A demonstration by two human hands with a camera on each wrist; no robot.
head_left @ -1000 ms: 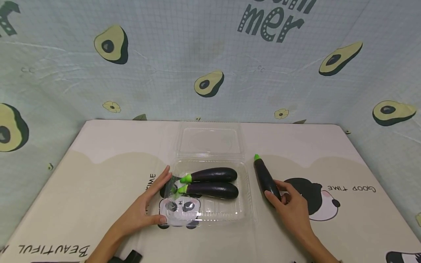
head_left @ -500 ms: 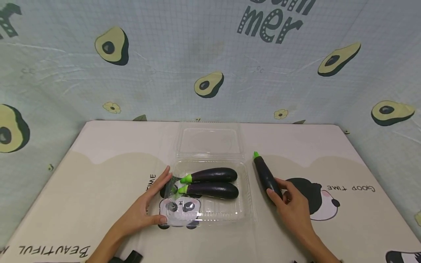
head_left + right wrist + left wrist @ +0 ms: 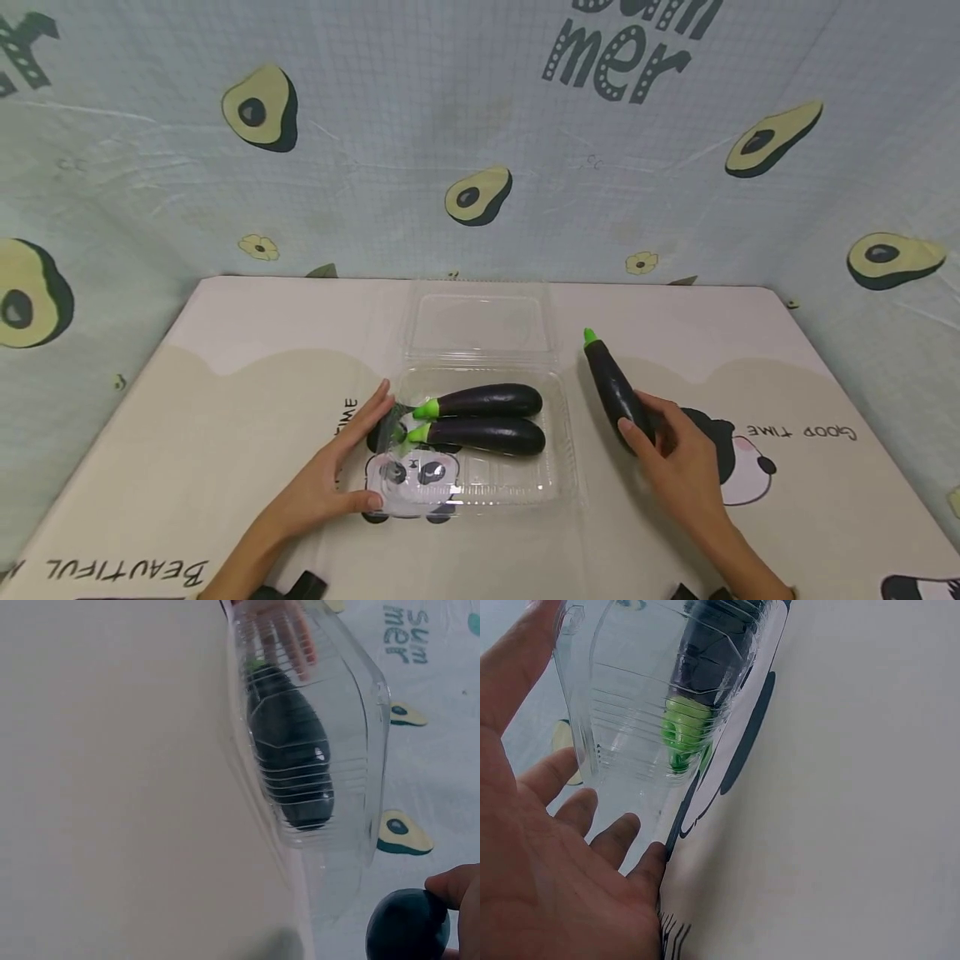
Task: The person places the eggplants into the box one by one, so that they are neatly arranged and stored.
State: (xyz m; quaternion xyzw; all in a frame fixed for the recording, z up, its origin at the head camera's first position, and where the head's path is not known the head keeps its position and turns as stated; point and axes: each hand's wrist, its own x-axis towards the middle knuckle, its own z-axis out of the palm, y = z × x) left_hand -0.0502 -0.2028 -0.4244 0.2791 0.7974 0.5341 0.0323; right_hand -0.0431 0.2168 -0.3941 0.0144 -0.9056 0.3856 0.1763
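Observation:
A clear plastic clamshell container (image 3: 510, 483) stands mid-table, its lid (image 3: 480, 321) folded back. Inside, side by side, lie a rear eggplant (image 3: 491, 400) and a front eggplant (image 3: 487, 436), green stem ends to the left. My left hand (image 3: 330, 479) rests against the container's left side, fingers spread and thumb at the front corner; the left wrist view shows its fingers (image 3: 615, 840) extended along the wall. To the right of the container, my right hand (image 3: 675, 454) grips a third eggplant (image 3: 609, 379) by its thick end, the green tip pointing away.
The table (image 3: 247, 433) has a printed cover with panda faces and lettering. A pale curtain (image 3: 360, 150) with avocado prints hangs behind the far edge. Black device parts (image 3: 303, 586) show by the wrists at the bottom.
The eggplant in my right hand has shifted slightly away from me and to the right, its shadow now more separate. My left hand and the container have stayed in place.

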